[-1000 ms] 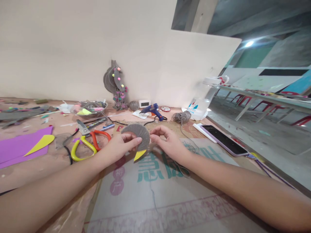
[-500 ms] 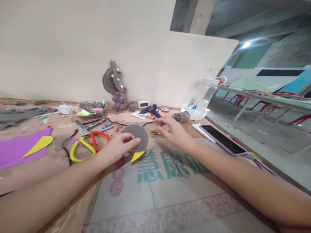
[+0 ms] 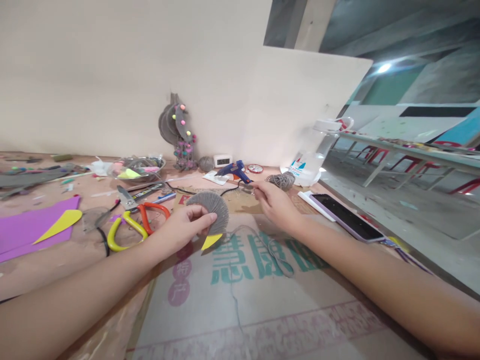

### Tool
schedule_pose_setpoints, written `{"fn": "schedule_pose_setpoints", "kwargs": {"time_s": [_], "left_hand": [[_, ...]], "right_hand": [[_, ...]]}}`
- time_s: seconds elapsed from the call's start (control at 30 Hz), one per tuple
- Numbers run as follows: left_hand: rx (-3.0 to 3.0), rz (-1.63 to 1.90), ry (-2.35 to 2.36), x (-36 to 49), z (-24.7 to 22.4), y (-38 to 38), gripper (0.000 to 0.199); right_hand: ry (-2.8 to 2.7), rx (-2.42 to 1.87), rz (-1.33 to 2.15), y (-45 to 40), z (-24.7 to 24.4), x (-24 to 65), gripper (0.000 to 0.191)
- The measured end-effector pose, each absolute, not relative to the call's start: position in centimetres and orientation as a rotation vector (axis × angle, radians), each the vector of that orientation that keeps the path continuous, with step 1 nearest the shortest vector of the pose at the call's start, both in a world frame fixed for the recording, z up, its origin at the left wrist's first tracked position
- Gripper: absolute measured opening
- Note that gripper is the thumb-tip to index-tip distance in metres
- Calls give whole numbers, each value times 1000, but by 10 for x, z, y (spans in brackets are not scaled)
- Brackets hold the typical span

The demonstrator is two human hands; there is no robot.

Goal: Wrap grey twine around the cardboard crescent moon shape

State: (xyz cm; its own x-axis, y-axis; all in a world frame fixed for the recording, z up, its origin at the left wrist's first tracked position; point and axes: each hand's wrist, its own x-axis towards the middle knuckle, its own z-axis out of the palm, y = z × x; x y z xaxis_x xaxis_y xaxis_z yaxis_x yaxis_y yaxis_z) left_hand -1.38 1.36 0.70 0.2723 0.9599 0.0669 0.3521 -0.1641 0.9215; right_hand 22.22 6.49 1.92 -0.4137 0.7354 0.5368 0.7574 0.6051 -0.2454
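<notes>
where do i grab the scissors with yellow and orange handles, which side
Probably by the yellow loop and orange loop, from the near left: both lie toward the person, the blades point away, and the left forearm crowds their right.

pinkish tabletop (image 3: 33,272), scissors (image 3: 144,217) (one handle yellow, one orange), purple sheets (image 3: 26,220), grey yarn (image 3: 281,180), printed sheet (image 3: 198,312)
</notes>
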Motion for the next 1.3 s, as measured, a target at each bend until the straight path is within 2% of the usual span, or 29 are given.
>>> {"fn": "schedule_pose_setpoints", "kwargs": {"time_s": [0.1,0.3,0.63,1.3], "left_hand": [[1682,910,1218,-13,9,13,32],[1675,891,1242,-12,13,10,32],[1711,867,1276,-11,18,8,31],[1703,853,1290,-11,18,8,31]], "right_hand": [[-2205,-1043,-65,48,26,215,32],[-2552,-767,-353,22,27,206,37],[-2562,-761,-462,27,16,205,30],[-2568,-768,-438,33,13,207,28]]}}
